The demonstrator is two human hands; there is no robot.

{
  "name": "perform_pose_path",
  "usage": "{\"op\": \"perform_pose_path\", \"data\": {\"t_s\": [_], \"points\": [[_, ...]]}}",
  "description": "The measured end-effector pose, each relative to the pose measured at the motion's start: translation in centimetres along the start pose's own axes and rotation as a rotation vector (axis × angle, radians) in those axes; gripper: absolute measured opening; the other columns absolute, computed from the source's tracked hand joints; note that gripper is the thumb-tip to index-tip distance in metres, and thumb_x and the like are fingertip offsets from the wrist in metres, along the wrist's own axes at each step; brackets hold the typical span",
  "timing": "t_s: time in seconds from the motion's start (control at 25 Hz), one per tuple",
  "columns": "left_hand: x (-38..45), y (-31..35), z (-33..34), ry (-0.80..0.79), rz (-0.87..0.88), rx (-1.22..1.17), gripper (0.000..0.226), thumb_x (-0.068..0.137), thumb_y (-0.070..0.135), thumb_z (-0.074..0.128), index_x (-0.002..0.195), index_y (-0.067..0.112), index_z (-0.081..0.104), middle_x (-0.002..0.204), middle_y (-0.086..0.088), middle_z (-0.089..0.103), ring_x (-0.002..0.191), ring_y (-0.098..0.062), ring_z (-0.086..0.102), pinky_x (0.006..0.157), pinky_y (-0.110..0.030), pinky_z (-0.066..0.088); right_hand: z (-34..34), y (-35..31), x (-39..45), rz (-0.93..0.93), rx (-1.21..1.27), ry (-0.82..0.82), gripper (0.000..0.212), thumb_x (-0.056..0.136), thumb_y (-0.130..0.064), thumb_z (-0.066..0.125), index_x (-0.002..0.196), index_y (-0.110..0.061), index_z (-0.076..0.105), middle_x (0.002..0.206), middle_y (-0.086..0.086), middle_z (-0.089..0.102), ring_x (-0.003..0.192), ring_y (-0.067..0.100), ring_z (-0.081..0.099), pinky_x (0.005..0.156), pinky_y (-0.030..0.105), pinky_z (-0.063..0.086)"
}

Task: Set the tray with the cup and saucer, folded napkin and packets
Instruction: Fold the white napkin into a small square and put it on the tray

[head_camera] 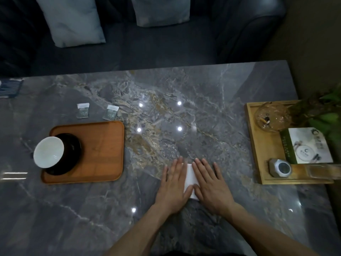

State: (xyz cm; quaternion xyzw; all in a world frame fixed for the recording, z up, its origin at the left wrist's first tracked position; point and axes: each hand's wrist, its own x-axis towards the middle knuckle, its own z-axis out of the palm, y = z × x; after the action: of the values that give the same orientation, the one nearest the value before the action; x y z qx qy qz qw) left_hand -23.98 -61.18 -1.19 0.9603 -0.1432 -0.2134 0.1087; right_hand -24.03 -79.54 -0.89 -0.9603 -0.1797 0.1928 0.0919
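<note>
The marble table [184, 111] is carrying the brown tray [103, 145] toward its left edge, with the cup [48, 152] already sitting on the dark saucer [72, 154] at the tray's left end. Near the front edge, the left hand [172, 185] and right hand [210, 185] are pressing the white napkin [190, 177] flat, fingers straight and slightly apart. Two packets [83, 110] are waiting just beyond the tray's far edge, so napkin and packets are still left to place, I'd judge.

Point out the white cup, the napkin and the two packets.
White cup [48, 152], head view: on its inner wall, left end of the tray.
Napkin [191, 177], head view: on the white strip showing between the two hands.
Left packet [83, 110], head view: its middle.
Right packet [110, 114], head view: its middle.
</note>
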Motion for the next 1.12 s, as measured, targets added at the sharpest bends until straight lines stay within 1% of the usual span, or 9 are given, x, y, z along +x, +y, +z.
{"op": "perform_pose_path", "data": {"t_s": [0.12, 0.24, 0.32, 0.4, 0.6, 0.72, 0.8, 0.92, 1.12], "points": [[-1.7, -0.6, 0.2, 0.008, -0.190, -0.091, 0.090, 0.088, 0.071, 0.021, 0.149, 0.023, -0.026, 0.160, 0.000, -0.025, 0.147, -0.018, -0.021, 0.118, -0.043, -0.016, -0.7, 0.2, 0.5, 0.008, 0.039, -0.029, 0.068, 0.099, -0.051, 0.023, 0.156, -0.019, 0.005, 0.165, -0.001, 0.008, 0.151, 0.017, 0.002, 0.122, 0.042, -0.003], [-3.5, -0.4, -0.2, 0.054, -0.279, -0.082, 0.085, 0.085, 0.070, 0.028, 0.154, 0.023, 0.012, 0.162, -0.003, 0.015, 0.146, -0.024, 0.014, 0.119, -0.047, 0.005, -1.6, 0.2, 0.6, 0.026, 0.076, -0.016, 0.069, 0.097, -0.054, 0.033, 0.155, -0.022, 0.012, 0.162, -0.002, 0.021, 0.147, 0.019, 0.017, 0.120, 0.039, 0.015], [-3.9, 0.2, -0.7, 0.106, -0.345, -0.075, 0.071, 0.084, 0.068, 0.035, 0.143, 0.029, 0.035, 0.145, -0.001, 0.041, 0.128, -0.023, 0.037, 0.107, -0.044, 0.025, -1.8, 0.0, 0.3, 0.038, 0.073, 0.002, 0.070, 0.095, -0.053, 0.039, 0.154, -0.023, 0.016, 0.156, 0.000, 0.030, 0.140, 0.022, 0.028, 0.112, 0.039, 0.028], [-3.8, 0.9, -1.2, 0.099, -0.426, -0.110, 0.059, 0.083, 0.064, 0.042, 0.133, 0.033, 0.043, 0.130, 0.004, 0.053, 0.118, -0.020, 0.047, 0.097, -0.042, 0.030, -2.0, -0.4, 0.3, 0.059, 0.068, 0.002, 0.072, 0.093, -0.052, 0.045, 0.153, -0.023, 0.018, 0.153, 0.001, 0.034, 0.136, 0.023, 0.033, 0.106, 0.039, 0.033], [-2.9, 2.2, -2.0, 0.008, -0.629, -0.428, 0.040, 0.078, 0.048, 0.062, 0.112, 0.031, 0.048, 0.118, 0.006, 0.061, 0.114, -0.020, 0.054, 0.095, -0.044, 0.030, -2.8, -0.9, 0.6, 0.236, 0.173, -0.061, 0.080, 0.082, -0.047, 0.066, 0.149, -0.027, 0.027, 0.143, 0.002, 0.041, 0.128, 0.027, 0.039, 0.103, 0.042, 0.040], [-2.4, 1.9, -2.4, -0.118, -0.630, -0.598, 0.030, 0.074, 0.038, 0.068, 0.098, 0.021, 0.061, 0.104, -0.001, 0.068, 0.100, -0.024, 0.063, 0.089, -0.040, 0.047, -3.2, -0.8, 0.1, 0.302, 0.295, -0.100, 0.063, 0.076, -0.040, 0.070, 0.133, -0.028, 0.045, 0.130, 0.001, 0.049, 0.117, 0.023, 0.047, 0.096, 0.042, 0.045], [-2.7, 1.7, -2.7, -0.138, -0.579, -0.670, 0.022, 0.074, 0.028, 0.070, 0.089, 0.013, 0.066, 0.097, -0.008, 0.070, 0.091, -0.025, 0.066, 0.079, -0.035, 0.053, -3.4, -0.6, -0.5, 0.336, 0.452, -0.124, 0.047, 0.076, -0.035, 0.071, 0.117, -0.024, 0.054, 0.119, 0.002, 0.053, 0.106, 0.020, 0.053, 0.088, 0.040, 0.049], [-3.6, 1.3, -3.6, -0.088, -0.558, -0.852, 0.009, 0.079, 0.016, 0.070, 0.083, 0.014, 0.062, 0.089, -0.006, 0.066, 0.081, -0.019, 0.062, 0.071, -0.028, 0.048, -3.7, -0.4, -1.5, 0.371, 0.739, -0.122, 0.037, 0.074, -0.026, 0.076, 0.105, -0.015, 0.060, 0.108, 0.006, 0.062, 0.094, 0.020, 0.060, 0.084, 0.043, 0.053], [-6.2, 1.4, -7.6, 0.020, -0.627, -1.411, 0.004, 0.089, 0.015, 0.068, 0.092, 0.013, 0.068, 0.087, -0.007, 0.070, 0.070, -0.014, 0.063, 0.057, -0.022, 0.050, -7.7, -1.6, -4.3, 0.289, 1.312, -0.214, 0.051, 0.078, -0.010, 0.078, 0.122, -0.024, 0.055, 0.110, 0.002, 0.071, 0.096, 0.019, 0.070, 0.090, 0.044, 0.056]]}}
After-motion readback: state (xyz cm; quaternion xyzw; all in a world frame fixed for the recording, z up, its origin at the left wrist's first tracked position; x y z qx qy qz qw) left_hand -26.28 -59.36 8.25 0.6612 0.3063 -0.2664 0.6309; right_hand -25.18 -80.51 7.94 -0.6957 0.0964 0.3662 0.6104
